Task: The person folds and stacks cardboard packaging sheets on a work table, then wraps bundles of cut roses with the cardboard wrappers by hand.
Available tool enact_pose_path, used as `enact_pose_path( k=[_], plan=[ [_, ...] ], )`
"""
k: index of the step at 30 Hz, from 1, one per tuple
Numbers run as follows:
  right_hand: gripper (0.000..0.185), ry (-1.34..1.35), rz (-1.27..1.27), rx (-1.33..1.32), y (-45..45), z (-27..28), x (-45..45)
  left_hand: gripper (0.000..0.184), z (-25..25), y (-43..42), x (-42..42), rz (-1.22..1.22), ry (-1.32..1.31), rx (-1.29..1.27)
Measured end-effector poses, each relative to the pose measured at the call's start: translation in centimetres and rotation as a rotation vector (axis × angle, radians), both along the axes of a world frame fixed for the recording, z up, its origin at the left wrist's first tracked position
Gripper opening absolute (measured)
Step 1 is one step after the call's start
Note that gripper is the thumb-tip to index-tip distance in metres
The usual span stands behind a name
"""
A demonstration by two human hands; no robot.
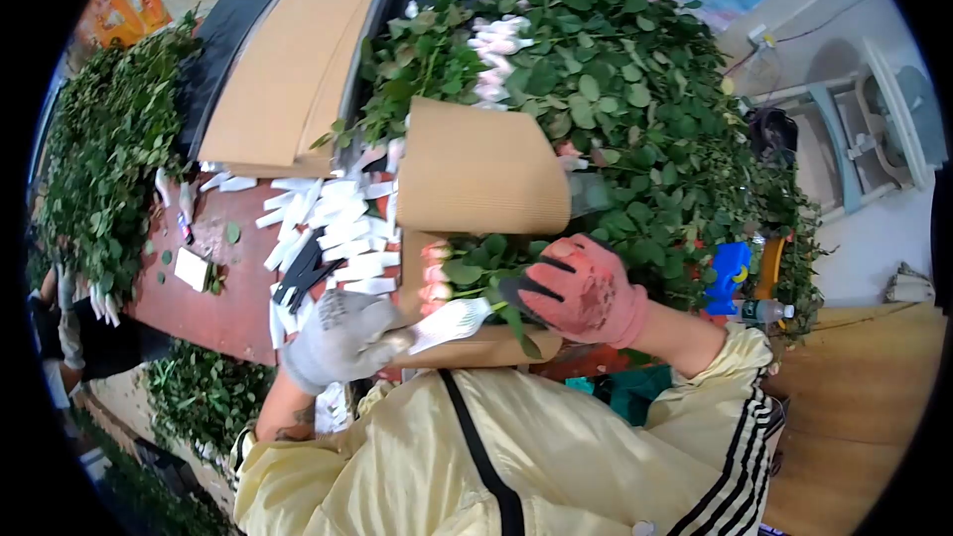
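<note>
slantwise, the white-sleeved flower (pixel 452 325) points leftward

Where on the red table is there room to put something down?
The barest patch of red table lies between the small white block and the white sleeves. It's crowded on the right, where green leaves are heaped, and around the left hand and right hand.

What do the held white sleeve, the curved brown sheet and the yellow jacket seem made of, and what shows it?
Sleeve: perhaps matt foam or plastic netting, given its fine mesh pattern.
Sheet: likely corrugated cardboard, dull, given its parallel ridges.
Jacket: probably smooth synthetic cloth; it creases with a soft sheen.
</note>
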State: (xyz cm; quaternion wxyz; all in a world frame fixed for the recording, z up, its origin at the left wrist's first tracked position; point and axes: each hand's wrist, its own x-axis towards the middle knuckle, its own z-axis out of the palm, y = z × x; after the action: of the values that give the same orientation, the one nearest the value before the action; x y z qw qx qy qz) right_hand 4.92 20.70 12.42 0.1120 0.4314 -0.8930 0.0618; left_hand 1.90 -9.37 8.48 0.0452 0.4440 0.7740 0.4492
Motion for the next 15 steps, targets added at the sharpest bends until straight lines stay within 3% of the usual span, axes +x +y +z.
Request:
enact_pose_path(
  k=[2,3,5,7,8,9,11,13,15],
  plan=[
    [0.02,0.068,-0.022,-0.028,0.1,-0.2,0.3,0.013,-0.4,-0.7,-0.2,0.001,-0.06,0.009],
    [0.03,0.066,0.006,-0.059,0.5,-0.5,0.3,0.014,-0.6,-1.1,-0.7,-0.008,-0.102,-0.057],
    [0.022,0.057,-0.146,0.105,1.6,0.6,0.1,0.017,-1.1,-2.7,-1.7,0.01,-0.141,-0.03],
    [0.033,0.132,-0.318,-0.114,3.9,2.2,-0.4,0.02,-1.6,-5.3,-2.6,0.268,-0.377,-0.051],
    [0.046,0.17,-0.311,-0.186,5.0,2.0,-0.4,0.03,-1.6,-5.6,-2.8,0.387,-0.343,-0.208],
    [0.046,0.179,-0.317,-0.184,5.4,2.3,-0.2,0.058,-1.2,-5.5,-3.1,0.505,-0.303,-0.364],
    [0.048,0.118,-0.287,-0.361,5.6,3.0,0.1,0.084,-1.4,-3.5,-3.9,0.461,0.27,-0.382],
    [0.049,0.079,-0.264,-0.411,5.3,2.3,0.2,0.081,1.9,1.6,-2.5,0.362,0.006,-0.082],
    [0.046,0.083,-0.24,-0.403,4.7,2.0,0.4,0.077,3.5,6.2,-1.7,0.144,0.078,0.14]
  ],
)
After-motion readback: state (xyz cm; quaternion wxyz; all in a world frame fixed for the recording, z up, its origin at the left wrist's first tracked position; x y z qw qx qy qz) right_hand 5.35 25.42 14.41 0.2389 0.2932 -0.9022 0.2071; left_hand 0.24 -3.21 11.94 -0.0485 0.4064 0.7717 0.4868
